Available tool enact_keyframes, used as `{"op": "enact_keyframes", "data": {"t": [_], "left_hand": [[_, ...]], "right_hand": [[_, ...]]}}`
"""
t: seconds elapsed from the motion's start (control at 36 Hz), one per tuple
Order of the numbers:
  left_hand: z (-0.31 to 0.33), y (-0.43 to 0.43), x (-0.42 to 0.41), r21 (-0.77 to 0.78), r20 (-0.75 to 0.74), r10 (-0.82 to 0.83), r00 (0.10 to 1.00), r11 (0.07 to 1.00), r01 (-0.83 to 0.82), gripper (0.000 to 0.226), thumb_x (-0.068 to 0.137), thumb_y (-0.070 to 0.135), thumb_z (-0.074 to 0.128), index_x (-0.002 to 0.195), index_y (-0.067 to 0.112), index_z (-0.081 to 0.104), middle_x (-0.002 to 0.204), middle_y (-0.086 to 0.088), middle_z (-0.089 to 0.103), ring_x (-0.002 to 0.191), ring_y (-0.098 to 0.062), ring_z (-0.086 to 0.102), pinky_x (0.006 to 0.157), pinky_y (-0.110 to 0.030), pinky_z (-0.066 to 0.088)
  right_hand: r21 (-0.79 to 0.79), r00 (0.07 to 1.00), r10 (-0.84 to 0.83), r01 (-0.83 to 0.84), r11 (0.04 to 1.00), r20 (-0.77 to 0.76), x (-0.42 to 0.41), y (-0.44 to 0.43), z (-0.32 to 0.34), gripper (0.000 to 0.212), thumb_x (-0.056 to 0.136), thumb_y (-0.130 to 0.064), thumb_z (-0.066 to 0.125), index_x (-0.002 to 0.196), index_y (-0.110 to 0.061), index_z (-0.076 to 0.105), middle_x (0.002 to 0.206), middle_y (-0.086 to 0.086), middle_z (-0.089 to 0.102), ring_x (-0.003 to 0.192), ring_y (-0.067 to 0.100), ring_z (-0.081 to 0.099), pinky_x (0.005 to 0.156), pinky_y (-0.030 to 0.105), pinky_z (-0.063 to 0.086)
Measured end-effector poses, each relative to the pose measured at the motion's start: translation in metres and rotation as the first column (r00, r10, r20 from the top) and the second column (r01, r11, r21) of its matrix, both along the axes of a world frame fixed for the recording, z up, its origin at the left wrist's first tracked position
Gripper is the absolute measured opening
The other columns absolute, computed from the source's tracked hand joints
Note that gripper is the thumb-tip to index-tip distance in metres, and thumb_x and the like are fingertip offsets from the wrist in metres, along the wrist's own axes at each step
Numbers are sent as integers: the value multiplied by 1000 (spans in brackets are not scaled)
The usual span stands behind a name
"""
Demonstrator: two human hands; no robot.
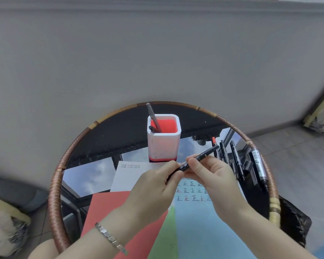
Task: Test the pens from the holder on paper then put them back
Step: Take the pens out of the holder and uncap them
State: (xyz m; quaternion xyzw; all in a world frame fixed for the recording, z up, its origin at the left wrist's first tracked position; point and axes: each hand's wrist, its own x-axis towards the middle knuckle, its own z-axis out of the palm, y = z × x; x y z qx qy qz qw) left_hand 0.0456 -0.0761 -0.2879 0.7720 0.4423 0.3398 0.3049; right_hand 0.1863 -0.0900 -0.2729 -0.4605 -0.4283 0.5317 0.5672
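Observation:
Both hands hold one black pen (pixel 202 157) above the paper. My left hand (pixel 153 186) grips its lower end and my right hand (pixel 211 174) pinches its middle, the far tip pointing up right. The white paper (pixel 131 176) under the hands carries rows of handwritten marks. Behind it stands the white pen holder (pixel 164 139) with a red inside, and two pens (pixel 153 118) lean in its left corner. Several black pens (pixel 238 161) lie loose at the right of the table.
The round glass table (pixel 94 171) has a wound rattan rim (pixel 54 202) and mirrors the sky. Red, green and blue sheets (pixel 108 208) lie at its near edge. A grey wall stands behind, cushions at both lower sides.

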Motion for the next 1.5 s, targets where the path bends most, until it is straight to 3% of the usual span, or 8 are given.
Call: {"op": "enact_keyframes", "data": {"t": [0.11, 0.33, 0.5, 0.67, 0.78, 0.86, 1.03, 1.5], "left_hand": [[-6, 1, -6, -137, 35, -69, 997, 988, 73, 30, 83, 56, 38, 108, 54, 53, 98, -10, 67, 90, -27, 61, 83, -44, 48], [-8, 2, -18, -370, -15, 64, 998, 927, -65, 10, 93, 33, 37, 99, 39, 42, 55, 9, 34, 49, -11, 31, 49, -25, 27], [-14, 5, -31, -374, -26, 185, 982, 910, -181, 19, 94, 12, 31, 102, 29, 34, 82, 6, 58, 67, -15, 46, 60, -22, 39], [-14, 3, -32, -385, 30, 258, 966, 895, -227, 10, 94, 20, 45, 89, 28, 42, 91, 17, 66, 78, -6, 58, 63, -13, 42], [-14, 0, -32, -356, 28, 263, 964, 904, -236, 8, 92, 23, 51, 86, 28, 51, 88, 18, 65, 79, 7, 57, 66, -10, 41], [-16, 2, -29, -293, -7, 264, 964, 922, -255, 8, 91, 22, 52, 86, 26, 56, 86, 17, 62, 76, 7, 54, 68, -10, 41], [-18, 17, 2, -149, -81, 268, 960, 949, -278, 7, 90, 28, 53, 91, 25, 59, 89, 8, 57, 75, -2, 52, 63, -16, 39], [-32, 60, 74, -77, -337, 77, 938, 991, -109, 19, 89, 18, 53, 106, 14, 59, 109, -3, 56, 101, -23, 53, 80, -30, 42]], "right_hand": [[39, 999, 35, -36, 999, 32, 2, -4, -1, 17, 86, -3, 54, 78, -12, 65, 69, 0, 73, 70, 11, 69, 67, 17, 53], [26, 968, -130, 128, 991, 214, 27, 26, 5, 11, 92, -13, 49, 97, -12, 59, 75, -1, 64, 67, 15, 65, 66, 27, 56], [-126, 709, -21, 154, 980, 705, 58, 79, -6, 55, 90, -25, 55, 136, -16, 25, 86, 7, 65, 69, 12, 63, 70, 32, 52], [-201, 387, 175, 26, 979, 905, 39, 110, -22, 10, 91, -28, 52, 88, -19, 50, 89, 3, 58, 84, 19, 53, 72, 32, 45], [-228, 272, 219, 2, 974, 937, 40, 116, -29, 10, 92, -25, 50, 91, -17, 56, 77, -3, 55, 74, 18, 52, 105, 46, 35], [-230, 177, 228, -8, 973, 957, 49, 114, -34, 19, 90, -22, 49, 105, -17, 59, 76, -5, 56, 75, 16, 51, 98, 43, 43], [-185, 174, 184, -14, 983, 967, 68, 108, -34, 26, 86, -23, 54, 111, -20, 59, 90, 0, 61, 105, 24, 50, 80, 36, 48], [-64, 268, 59, 10, 998, 962, 93, 93, -36, 24, 88, -16, 53, 109, -12, 63, 100, 5, 65, 88, 14, 51, 75, 26, 40]]}}
